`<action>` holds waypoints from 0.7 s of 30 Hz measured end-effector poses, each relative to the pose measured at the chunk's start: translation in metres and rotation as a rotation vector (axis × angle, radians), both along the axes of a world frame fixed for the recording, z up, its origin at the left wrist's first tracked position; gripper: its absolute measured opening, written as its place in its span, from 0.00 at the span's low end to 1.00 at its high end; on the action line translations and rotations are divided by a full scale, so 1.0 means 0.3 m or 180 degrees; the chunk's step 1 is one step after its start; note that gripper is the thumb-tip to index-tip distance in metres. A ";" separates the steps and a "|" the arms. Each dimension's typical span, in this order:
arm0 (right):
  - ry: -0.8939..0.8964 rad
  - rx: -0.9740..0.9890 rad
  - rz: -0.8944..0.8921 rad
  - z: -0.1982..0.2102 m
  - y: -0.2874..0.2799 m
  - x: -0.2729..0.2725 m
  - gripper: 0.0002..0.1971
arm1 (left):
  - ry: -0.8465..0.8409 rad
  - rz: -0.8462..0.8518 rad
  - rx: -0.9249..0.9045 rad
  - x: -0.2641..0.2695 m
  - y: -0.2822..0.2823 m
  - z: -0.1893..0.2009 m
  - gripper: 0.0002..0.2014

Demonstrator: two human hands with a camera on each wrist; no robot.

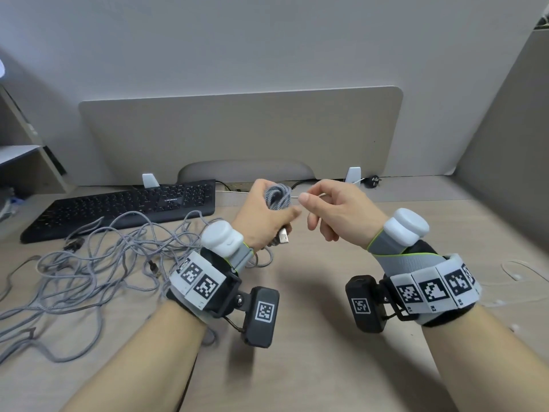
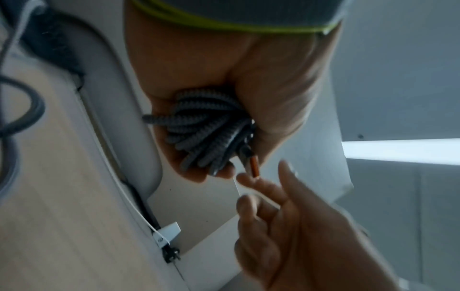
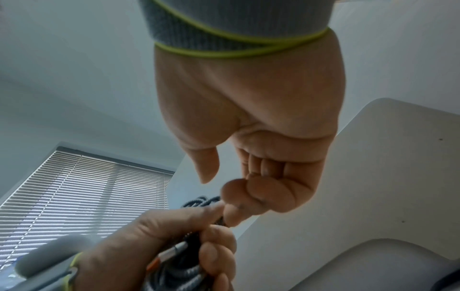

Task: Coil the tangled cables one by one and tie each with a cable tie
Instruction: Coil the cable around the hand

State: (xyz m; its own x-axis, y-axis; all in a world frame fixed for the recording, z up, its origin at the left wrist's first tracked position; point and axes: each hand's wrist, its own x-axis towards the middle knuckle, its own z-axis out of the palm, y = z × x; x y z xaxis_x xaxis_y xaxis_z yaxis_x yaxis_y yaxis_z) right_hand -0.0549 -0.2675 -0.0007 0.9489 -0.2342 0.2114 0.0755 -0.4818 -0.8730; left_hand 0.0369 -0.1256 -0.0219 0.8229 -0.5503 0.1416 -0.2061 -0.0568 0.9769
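**Binding the first coil: the tie is drawn through while the bundle is held**

Nearest the viewer, both forearms rise from 6 o'clock, each carrying a wrist-mounted camera. Above the desk [image 1: 312,337], at the centre of the head view, the left hand [image 1: 261,217] closes its fingers and thumb round a coiled grey braided cable [image 1: 277,197]; the cable's USB plug [image 1: 282,237] hangs out below the palm. Just beside it, at 3 o'clock, the right hand [image 1: 335,208] pinches a thin white cable tie [image 2: 237,186] between thumb and forefinger, the remaining fingers loosely curled. The left wrist view shows the tie running from the bundle to those fingertips. Whether it is already locked cannot be told.

The step in hand is judged to be tying the first coil. The next move likely calls for a steady pull away from the bundle, with the left grip kept firm so that the loops do not spring apart.

At 9 o'clock the tangled cables [image 1: 89,263] lie uncoiled on the desk. Beyond them, at 10 o'clock, stands a black keyboard [image 1: 124,205]; farthest is the desk partition [image 1: 237,132].
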 end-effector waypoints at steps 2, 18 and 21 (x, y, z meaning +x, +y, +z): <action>-0.0009 -0.0034 0.0044 0.002 0.005 -0.002 0.16 | -0.0084 -0.0255 0.0316 -0.023 -0.010 0.000 0.21; -0.0107 0.0186 0.0191 -0.008 0.018 0.012 0.06 | -0.0325 -0.0642 0.0702 -0.018 -0.009 0.008 0.43; -0.0142 0.0161 0.0187 -0.010 0.024 0.009 0.07 | -0.0715 -0.0558 0.0959 -0.009 -0.007 -0.004 0.26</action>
State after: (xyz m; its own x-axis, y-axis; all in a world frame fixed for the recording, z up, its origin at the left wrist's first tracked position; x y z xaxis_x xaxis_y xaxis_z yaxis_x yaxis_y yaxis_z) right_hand -0.0522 -0.2604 -0.0036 0.9512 -0.1900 0.2431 0.1417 -0.4308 -0.8912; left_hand 0.0343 -0.1276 -0.0231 0.6799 -0.7237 0.1183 -0.4444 -0.2783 0.8515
